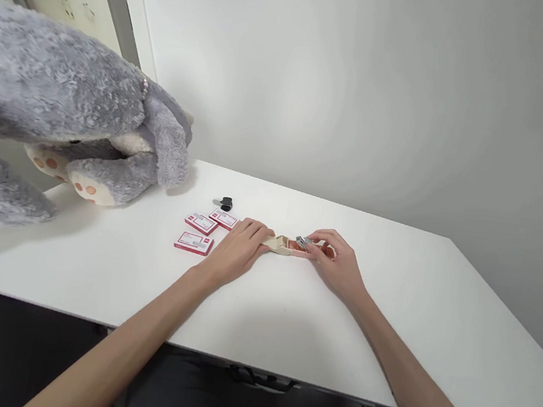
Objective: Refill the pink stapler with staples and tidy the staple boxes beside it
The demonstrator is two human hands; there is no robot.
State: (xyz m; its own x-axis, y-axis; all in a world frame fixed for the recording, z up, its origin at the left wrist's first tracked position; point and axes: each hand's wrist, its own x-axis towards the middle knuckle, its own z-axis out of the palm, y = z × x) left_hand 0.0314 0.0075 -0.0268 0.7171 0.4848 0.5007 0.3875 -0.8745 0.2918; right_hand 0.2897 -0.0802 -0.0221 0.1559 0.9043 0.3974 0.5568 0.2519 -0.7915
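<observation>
A cream stapler (282,245) lies opened flat on the white table (385,327), between my two hands. My left hand (238,247) rests on the table with its fingers curled onto the stapler's left end, holding it down. My right hand (339,261) pinches a small silver strip of staples (303,242) over the stapler's open channel, where an orange part shows. Three red-and-white staple boxes (201,231) lie just left of my left hand.
A small black and silver object (224,203) sits behind the boxes. A large grey plush toy (60,126) takes up the table's left end. A plain wall stands behind the table; the front edge is near my arms.
</observation>
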